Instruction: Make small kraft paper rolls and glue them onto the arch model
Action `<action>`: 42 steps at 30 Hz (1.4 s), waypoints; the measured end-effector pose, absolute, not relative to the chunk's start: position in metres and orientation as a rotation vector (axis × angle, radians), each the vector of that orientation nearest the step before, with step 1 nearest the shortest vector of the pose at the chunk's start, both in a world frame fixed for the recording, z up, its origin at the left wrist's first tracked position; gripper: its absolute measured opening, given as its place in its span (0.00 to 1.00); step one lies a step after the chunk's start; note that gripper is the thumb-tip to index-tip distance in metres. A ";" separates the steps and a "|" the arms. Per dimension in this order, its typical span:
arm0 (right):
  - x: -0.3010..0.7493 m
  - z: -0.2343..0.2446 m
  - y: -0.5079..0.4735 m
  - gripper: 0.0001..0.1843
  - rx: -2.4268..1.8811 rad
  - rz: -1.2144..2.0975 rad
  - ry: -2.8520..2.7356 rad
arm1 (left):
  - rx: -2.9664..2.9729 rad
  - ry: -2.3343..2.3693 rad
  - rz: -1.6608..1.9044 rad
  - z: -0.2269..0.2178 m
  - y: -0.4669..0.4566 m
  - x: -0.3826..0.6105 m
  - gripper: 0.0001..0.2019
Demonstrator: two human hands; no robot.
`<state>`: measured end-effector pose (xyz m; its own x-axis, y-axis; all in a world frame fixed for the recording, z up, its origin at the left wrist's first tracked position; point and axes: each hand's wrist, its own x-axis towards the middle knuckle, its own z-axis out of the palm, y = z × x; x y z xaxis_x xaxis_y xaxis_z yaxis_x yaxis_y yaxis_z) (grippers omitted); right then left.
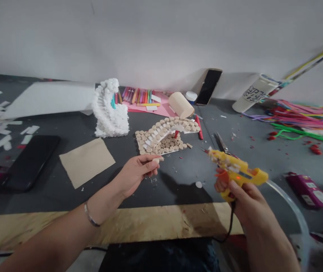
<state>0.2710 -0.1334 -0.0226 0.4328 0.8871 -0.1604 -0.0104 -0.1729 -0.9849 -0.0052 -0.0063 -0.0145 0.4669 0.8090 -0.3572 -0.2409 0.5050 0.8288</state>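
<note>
My left hand (137,170) pinches a small beige piece (158,159) between thumb and fingertips; its exact shape is partly hidden. In my right hand (248,200) is a yellow hot glue gun (232,166), its nozzle pointing left and an orange light glowing on its side. A long clear glue stick (288,200) curves out of its back. Just beyond my left hand stands a small arched model (164,138), a white stepped arch on a base covered with round beige discs. Both hands are apart from the model.
A white fluffy wave-shaped model (112,113) stands behind a beige cloth square (88,162). A black phone (34,162) lies left. Scissors (222,143) lie behind the glue gun. Pipe cleaners (294,113), a tumbler (253,92) and a purple box (310,190) are right.
</note>
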 end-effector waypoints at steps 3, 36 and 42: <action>0.257 -0.017 -0.123 0.19 -1.597 1.045 -0.935 | 0.814 0.852 0.759 -0.016 -0.007 -0.006 0.15; 0.203 -0.017 -0.102 0.15 -1.731 0.627 -1.665 | 0.824 0.889 0.782 -0.014 -0.009 -0.005 0.16; 0.202 -0.018 -0.106 0.19 -1.813 0.768 -1.268 | 0.818 0.868 0.758 -0.013 -0.008 -0.007 0.15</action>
